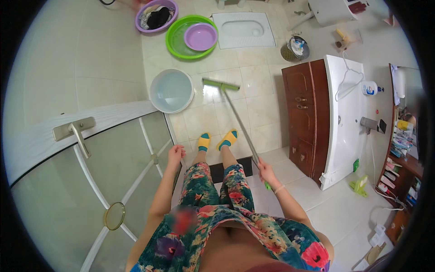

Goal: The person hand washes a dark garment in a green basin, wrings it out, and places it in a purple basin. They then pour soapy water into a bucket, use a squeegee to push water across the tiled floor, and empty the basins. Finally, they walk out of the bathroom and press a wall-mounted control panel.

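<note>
In my right hand [267, 173] is the grey pole of a floor squeegee [240, 120], with the fingers wrapped round it. Its green head [220, 85] rests on the tiled floor, and a bit of green shows at the pole's near end. My left hand [176, 154] hangs beside the edge of the frosted glass door [131, 158], empty, its fingers loosely bent. Left of the squeegee head stands a white bucket [156, 93] of water. Yellow slippers [204, 143] are on my feet, near the doorway.
Past the bucket sit a green basin [172, 41] with a small purple basin [201, 37] in it, and a purple tub [141, 26] of clothes. A squat toilet [222, 41] lies at the back. Rightward are a waste bin [289, 53], brown cabinet [297, 122] and white sink [337, 149].
</note>
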`<move>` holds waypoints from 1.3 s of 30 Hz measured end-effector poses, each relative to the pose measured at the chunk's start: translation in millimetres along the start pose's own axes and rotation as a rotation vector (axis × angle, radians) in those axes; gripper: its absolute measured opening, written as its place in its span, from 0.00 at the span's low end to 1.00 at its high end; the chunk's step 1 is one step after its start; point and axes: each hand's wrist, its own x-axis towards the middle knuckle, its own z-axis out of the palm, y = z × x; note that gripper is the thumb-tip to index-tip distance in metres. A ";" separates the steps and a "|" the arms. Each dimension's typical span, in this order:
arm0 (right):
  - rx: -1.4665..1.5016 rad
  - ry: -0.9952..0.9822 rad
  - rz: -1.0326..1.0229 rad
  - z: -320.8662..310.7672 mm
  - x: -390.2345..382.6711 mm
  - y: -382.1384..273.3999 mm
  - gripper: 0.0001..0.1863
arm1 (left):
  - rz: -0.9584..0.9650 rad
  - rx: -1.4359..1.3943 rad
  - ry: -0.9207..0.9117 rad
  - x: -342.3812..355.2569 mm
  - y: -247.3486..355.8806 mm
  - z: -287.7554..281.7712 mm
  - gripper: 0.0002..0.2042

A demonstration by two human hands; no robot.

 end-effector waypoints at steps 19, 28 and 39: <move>0.413 0.055 -0.234 28.2 222.4 -162.0 0.08 | 0.066 -0.014 0.076 -10.8 55.8 -62.2 0.08; 0.958 -0.043 -0.211 -79.5 187.4 -186.2 0.06 | -0.017 0.100 0.129 25.7 106.1 -24.5 0.08; 1.518 -0.273 -0.379 -198.1 210.0 -272.7 0.08 | 0.082 0.193 -0.228 113.1 274.8 195.1 0.09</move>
